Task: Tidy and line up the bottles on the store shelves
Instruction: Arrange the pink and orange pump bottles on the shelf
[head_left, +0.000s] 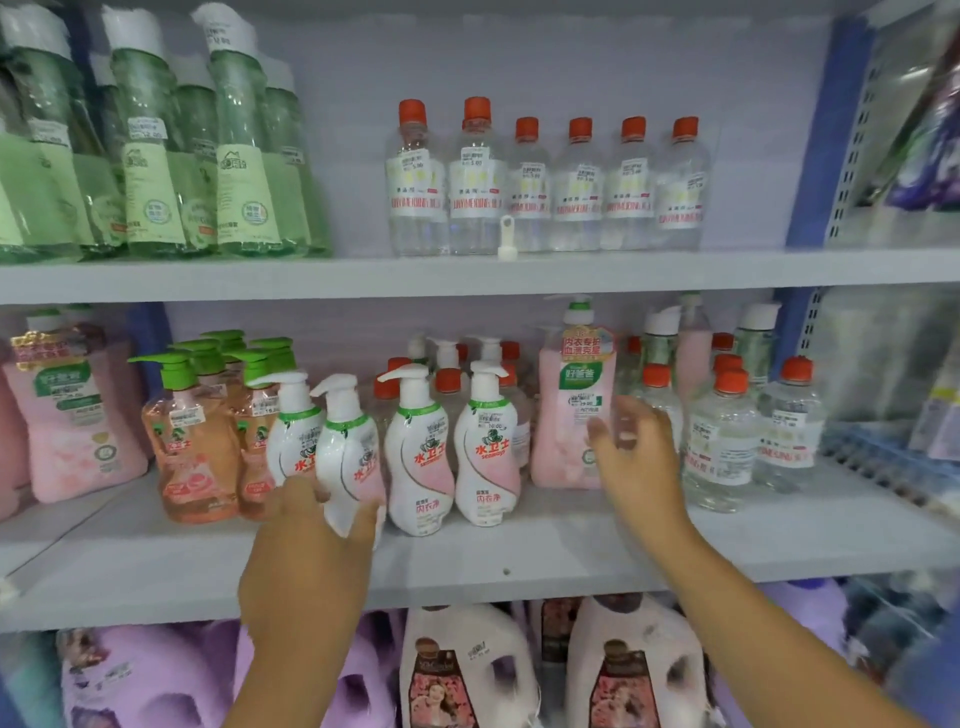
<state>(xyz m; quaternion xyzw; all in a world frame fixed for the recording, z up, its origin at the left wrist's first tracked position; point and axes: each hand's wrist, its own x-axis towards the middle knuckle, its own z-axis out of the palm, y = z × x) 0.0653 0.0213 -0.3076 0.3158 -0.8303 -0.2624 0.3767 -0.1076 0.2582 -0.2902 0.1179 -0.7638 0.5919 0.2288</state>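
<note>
Left hand (311, 525), lower centre-left of frame, is wrapped round the base of a white-and-pink pump bottle (347, 457) on the middle shelf (571, 545). It leans a bit vs the two upright twins (420, 452) just to its right, w/ another white one (291, 431) touching it on the left. Looks like you're mid-step squaring up this white row.

Next move, as I read it: stand that bottle straight, slide it level w/ the twins' front edge, pump spouts all facing left like the rest.

Right hand (631, 447), centre-right, is spread wide w/ nothing in it, fingers in front of the tall pink pump bottle (574, 415); can't tell if they touch it. That one sits amid the clear red-capped bottles (722, 441), so prob. next to sort.

Contents, left to right on that shelf: pink liquid jugs, peach liquid in green-pump bottles (195, 441), opaque whites, pink, then colourless liquid. Top shelf: green bottles (156, 156) upper left, clear red-caps (550, 182) centre.
</note>
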